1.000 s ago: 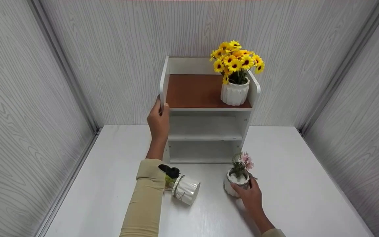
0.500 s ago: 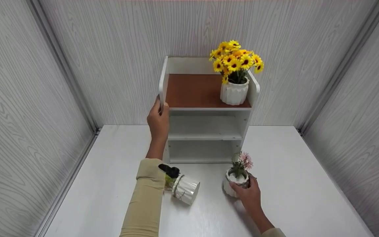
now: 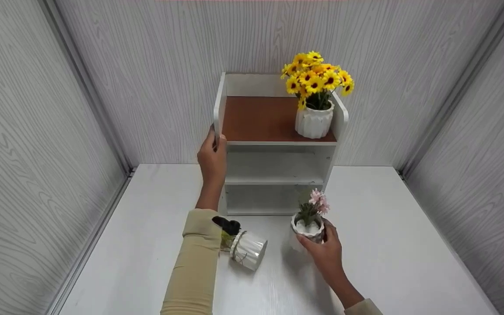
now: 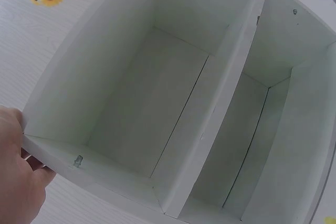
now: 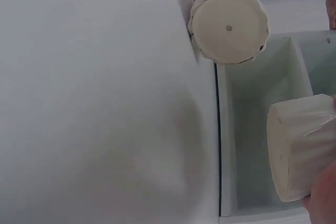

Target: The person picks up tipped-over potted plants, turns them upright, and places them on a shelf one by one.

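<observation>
My left hand (image 3: pixel 212 164) grips the left side panel of a small white shelf (image 3: pixel 274 180), thumb in front and fingers outside. In the left wrist view, my left hand (image 4: pixel 18 169) shows at the edge of the shelf (image 4: pixel 215 124). My right hand (image 3: pixel 327 251) holds a ribbed white flowerpot (image 3: pixel 308 236) with pink flowers (image 3: pixel 319 201), raised off the table in front of the bottom compartment. The held flowerpot (image 5: pixel 304 145) appears tilted in the right wrist view. Another white flowerpot (image 3: pixel 250 250) lies on its side by my left sleeve, which partly hides its plant.
On the right of the shelf's brown top stands a white pot (image 3: pixel 314 123) of yellow flowers (image 3: pixel 317 81). Beneath are two open compartments. The white table (image 3: pixel 387 245) is bounded by grey wood-grain walls (image 3: pixel 147 52) at the back and sides.
My right hand has lifted the pink-flowered pot off the table and moved it slightly left and toward the shelf. My left hand keeps its hold on the side panel.
</observation>
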The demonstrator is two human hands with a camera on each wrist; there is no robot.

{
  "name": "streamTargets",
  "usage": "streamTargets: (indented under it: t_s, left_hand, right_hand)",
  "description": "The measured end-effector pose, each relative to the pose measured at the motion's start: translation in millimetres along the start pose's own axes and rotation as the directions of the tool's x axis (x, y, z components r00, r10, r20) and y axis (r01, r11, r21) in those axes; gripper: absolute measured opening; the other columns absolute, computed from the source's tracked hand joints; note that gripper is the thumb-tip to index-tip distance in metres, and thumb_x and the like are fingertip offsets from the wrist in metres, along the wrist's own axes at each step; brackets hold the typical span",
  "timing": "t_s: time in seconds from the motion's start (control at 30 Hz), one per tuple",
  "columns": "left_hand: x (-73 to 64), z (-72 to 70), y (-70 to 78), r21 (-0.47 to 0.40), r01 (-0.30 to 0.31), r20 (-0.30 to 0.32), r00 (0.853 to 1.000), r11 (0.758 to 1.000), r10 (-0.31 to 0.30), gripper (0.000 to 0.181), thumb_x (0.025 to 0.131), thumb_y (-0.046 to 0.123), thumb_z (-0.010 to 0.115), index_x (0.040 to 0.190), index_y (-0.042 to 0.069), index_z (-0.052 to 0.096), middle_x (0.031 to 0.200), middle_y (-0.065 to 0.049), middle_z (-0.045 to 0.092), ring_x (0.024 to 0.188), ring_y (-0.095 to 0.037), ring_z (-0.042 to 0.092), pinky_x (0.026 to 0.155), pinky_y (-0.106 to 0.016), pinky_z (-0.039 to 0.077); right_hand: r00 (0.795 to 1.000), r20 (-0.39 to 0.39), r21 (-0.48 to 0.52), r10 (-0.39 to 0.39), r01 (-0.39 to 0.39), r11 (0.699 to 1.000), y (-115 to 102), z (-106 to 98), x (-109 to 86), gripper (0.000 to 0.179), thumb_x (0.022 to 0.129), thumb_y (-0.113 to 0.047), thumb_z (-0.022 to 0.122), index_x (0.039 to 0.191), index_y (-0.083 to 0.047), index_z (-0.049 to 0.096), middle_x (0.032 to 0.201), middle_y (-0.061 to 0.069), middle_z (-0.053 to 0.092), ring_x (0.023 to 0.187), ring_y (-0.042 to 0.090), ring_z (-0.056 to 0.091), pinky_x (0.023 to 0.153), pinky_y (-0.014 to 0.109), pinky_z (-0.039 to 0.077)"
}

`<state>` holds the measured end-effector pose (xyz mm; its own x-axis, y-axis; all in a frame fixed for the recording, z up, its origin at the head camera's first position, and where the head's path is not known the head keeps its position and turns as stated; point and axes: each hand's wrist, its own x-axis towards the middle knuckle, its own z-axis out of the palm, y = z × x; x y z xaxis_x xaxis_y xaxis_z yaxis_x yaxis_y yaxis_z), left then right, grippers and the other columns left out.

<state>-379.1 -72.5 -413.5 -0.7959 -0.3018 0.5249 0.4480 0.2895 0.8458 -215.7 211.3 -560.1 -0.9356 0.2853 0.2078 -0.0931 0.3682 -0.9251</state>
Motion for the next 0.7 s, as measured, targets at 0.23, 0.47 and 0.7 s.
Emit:
streamTargets:
  t_s: [0.23,0.47,0.7]
  left_hand:
    - [-0.3,0.4,-0.6,0.006,0.007,0.003,1.0,1.0,-0.007,0.051,0.107,0.032,0.05,0.155,0.014,0.042,0.149,-0.006,0.054,0.134,-0.016,0.055,0.104,-0.037,0.05]
    - [0.2,0.0,-0.4,-0.017,-0.001,0.008,1.0,1.0,0.001,0.051,0.107,0.031,0.05,0.155,0.016,0.042,0.149,-0.005,0.054,0.134,-0.017,0.054,0.105,-0.038,0.05]
    - [0.5,0.3,-0.5,-0.005,-0.015,-0.007,1.0,1.0,0.015,0.05,0.106,0.03,0.05,0.154,0.017,0.044,0.149,-0.004,0.055,0.133,-0.016,0.055,0.104,-0.038,0.05]
  right_hand:
    - [0.999,0.01,0.059,-0.041,0.04,0.997,-30.4,0.4,-1.0,0.089,0.076,-0.023,0.09,0.147,0.004,0.043,0.148,0.017,0.046,0.141,0.036,0.044,0.111,0.049,0.041]
    - [0.996,0.022,0.104,-0.089,0.087,0.991,-58.0,2.1,6.5,0.09,0.076,-0.021,0.09,0.149,0.001,0.042,0.147,0.015,0.044,0.139,0.032,0.045,0.112,0.049,0.04]
    - [0.977,0.006,0.11,-0.213,0.211,0.971,-87.1,5.8,17.5,0.088,0.077,-0.017,0.09,0.148,0.002,0.043,0.148,0.014,0.044,0.139,0.029,0.044,0.113,0.049,0.039]
